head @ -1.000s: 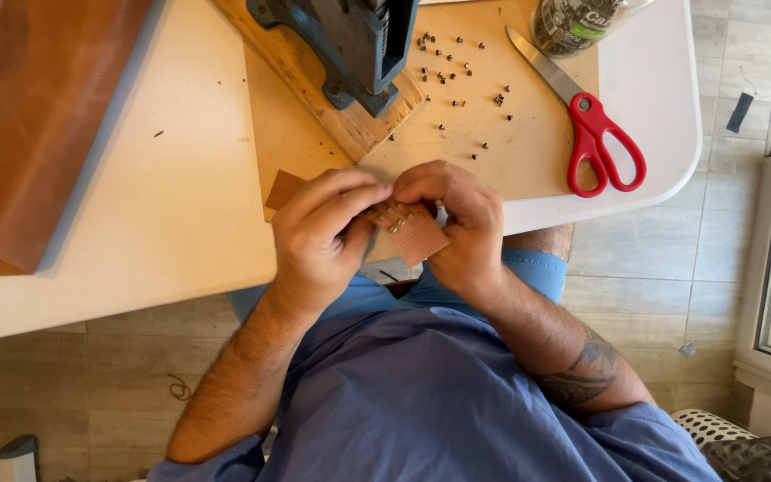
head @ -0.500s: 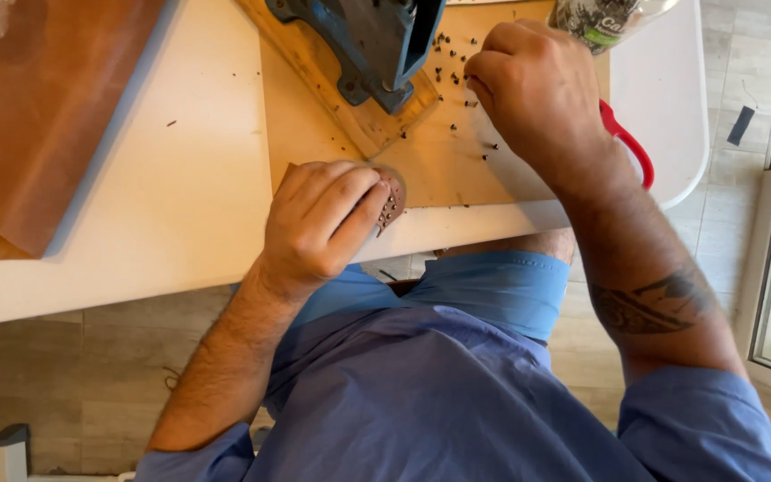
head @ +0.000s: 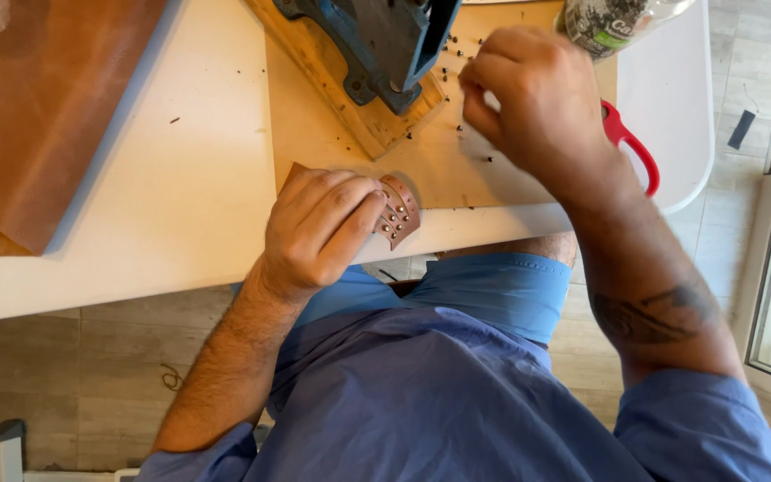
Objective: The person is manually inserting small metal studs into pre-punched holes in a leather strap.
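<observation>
The left hand [head: 319, 228] stays closed over the studded leather piece [head: 398, 211] at the table [head: 180, 196] edge, as before. The right hand [head: 537, 107] remains over the scattered rivets [head: 457, 54] on the board [head: 332, 134], fingertips now pinched together; any held rivet is hidden. Red scissors [head: 631, 147] lie beyond.

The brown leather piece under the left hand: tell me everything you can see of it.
The leather piece is a small reddish-brown strip, curved at its visible end, with several small round metal rivets set in it. It lies at the near edge of the wooden board, on the white table. The left hand covers most of it, fingers pressing it down; only its right end and a corner behind the hand show. The right hand is apart from it.
</observation>
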